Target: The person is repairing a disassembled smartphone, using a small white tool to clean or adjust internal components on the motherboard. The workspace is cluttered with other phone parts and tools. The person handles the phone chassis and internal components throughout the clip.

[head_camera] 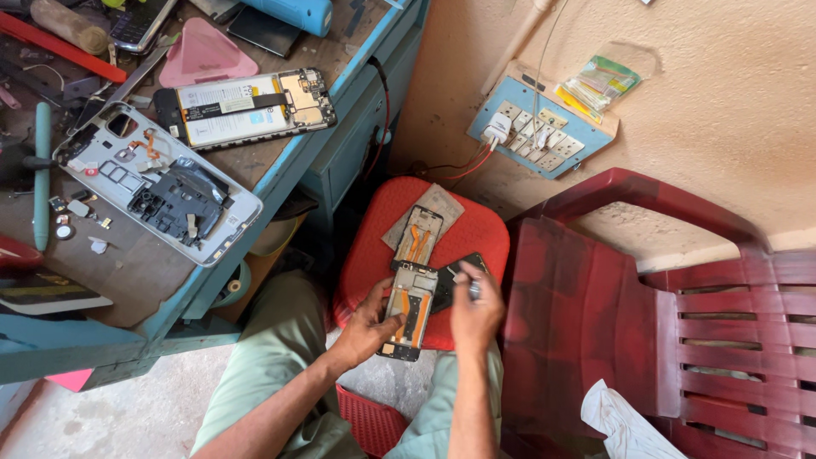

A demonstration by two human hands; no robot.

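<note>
1. Head view, hands: my left hand (pixel 367 327) clamps a stripped phone frame (pixel 408 310) by its long left edge, fingers curled under and thumb on top. The frame sits over the near edge of a red stool (pixel 476 231), just above my knees.

2. Head view, right side: my right hand (pixel 476 316) has its fingers pinched together on a small metal tool (pixel 473 287), its tip pointing at the frame's right edge.

3. Handling judgement: the frame looks light, thin and stiff, with orange flex ribbons exposed down its middle. I judge it fragile there; the safe hold is on the outer rim, never on the ribbons or the bare board.

4. Head view, stool top: a second open frame (pixel 418 234) lies farther off on a grey pad (pixel 442 204), with a dark panel (pixel 455 274) partly beneath my held frame.

5. Head view, left: a blue-edged workbench (pixel 280 170) carries a white back cover (pixel 157 183) with loose parts and an opened phone showing its battery (pixel 246 106).

6. Head view, right: a maroon plastic chair (pixel 646 314) stands beside the stool, and a switchboard (pixel 540 127) is fixed to the far wall.
</note>
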